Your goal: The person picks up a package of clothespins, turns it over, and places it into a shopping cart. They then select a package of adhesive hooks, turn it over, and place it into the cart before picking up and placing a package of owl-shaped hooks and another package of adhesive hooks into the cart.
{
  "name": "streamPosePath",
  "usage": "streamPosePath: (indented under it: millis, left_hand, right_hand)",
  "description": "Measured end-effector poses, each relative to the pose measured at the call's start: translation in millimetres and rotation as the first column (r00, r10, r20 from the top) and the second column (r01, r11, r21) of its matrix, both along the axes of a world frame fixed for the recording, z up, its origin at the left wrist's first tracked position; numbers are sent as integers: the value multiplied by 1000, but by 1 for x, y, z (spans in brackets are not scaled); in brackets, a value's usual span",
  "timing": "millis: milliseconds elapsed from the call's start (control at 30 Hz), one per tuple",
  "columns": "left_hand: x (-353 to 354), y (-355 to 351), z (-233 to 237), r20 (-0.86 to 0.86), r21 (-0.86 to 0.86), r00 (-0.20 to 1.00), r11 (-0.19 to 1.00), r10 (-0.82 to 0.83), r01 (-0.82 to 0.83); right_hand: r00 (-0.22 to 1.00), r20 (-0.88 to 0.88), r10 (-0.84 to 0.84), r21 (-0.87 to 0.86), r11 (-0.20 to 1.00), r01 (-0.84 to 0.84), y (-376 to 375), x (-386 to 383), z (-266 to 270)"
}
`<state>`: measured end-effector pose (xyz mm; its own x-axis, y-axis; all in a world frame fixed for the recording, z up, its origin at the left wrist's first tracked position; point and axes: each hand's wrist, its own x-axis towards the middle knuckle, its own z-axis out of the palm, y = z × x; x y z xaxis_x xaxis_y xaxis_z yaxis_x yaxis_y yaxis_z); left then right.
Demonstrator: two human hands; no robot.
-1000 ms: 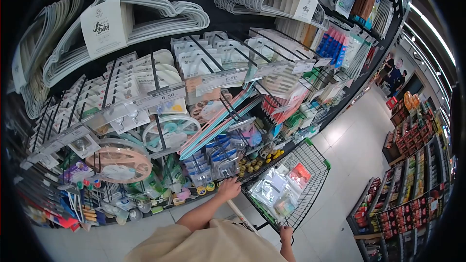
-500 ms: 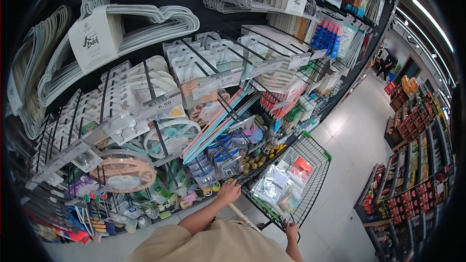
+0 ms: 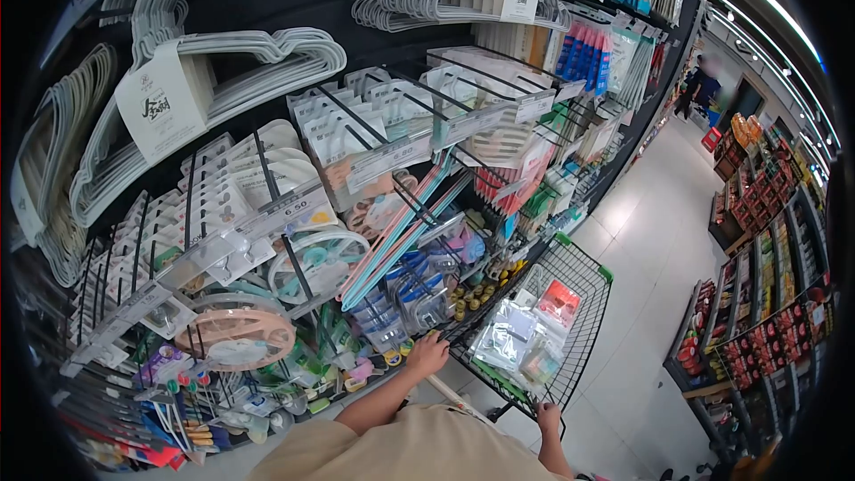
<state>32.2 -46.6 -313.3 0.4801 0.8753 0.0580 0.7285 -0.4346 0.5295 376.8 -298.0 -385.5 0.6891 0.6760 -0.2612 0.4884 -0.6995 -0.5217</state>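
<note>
L hand is stretched out to the low front lip of the shelving. Back of hand is up, fingers curled down just under the clear tubs w/ blue trim. Fingertips are hidden, so can't tell if it grips 1 of them or only rests on the edge. Arm is nearly straight, prob. because that row sits low and the person stands back from it.

R hand is closed round the cart handle. It looks placed there to steady the cart while the other arm reaches. Cart is angled nose-out along the aisle, its near corner close beside the L hand, so the basket sits right next to the shelf. Inside, clear packets lie flat on the wire floor, w/ 1 red-faced pack toward the front.

Goods above hang on pegs facing the aisle, w/ price tags at the peg ends where they read from the front. White hangers are up top and card-backed pkgs mid-level. A peach round rack and long blue/pink rods hang lower. Small yellowish bits sit loose in the low tray, just right of the tubs. Another person stands far down the aisle, well apart.
</note>
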Motion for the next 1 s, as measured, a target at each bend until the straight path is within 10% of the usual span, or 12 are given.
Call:
streamPosePath:
  millis: [333, 500, 733, 1000]
  left_hand:
    - [1, -1, 11, -16, -23, 1000, 1000, 1, -2]
    - [2, -1, -1, -2, -6, 1000, 1000, 11, -11]
    - [2, -2, -3, -28, -49, 999, 998, 24, -26]
    - [-5, -3, 7, 79, -27, 997, 1000, -12, 14]
  right_hand:
    - [972, 230, 36, -40, 999, -28, 37, -37, 41]
    - [987, 122, 108, 255, 957, -137, 99, -74, 113]
    - [913, 193, 359, 696, 606, -385, 197, -144, 276]
    - [662, 370, 652, 761, 196, -619, 319, -223, 430]
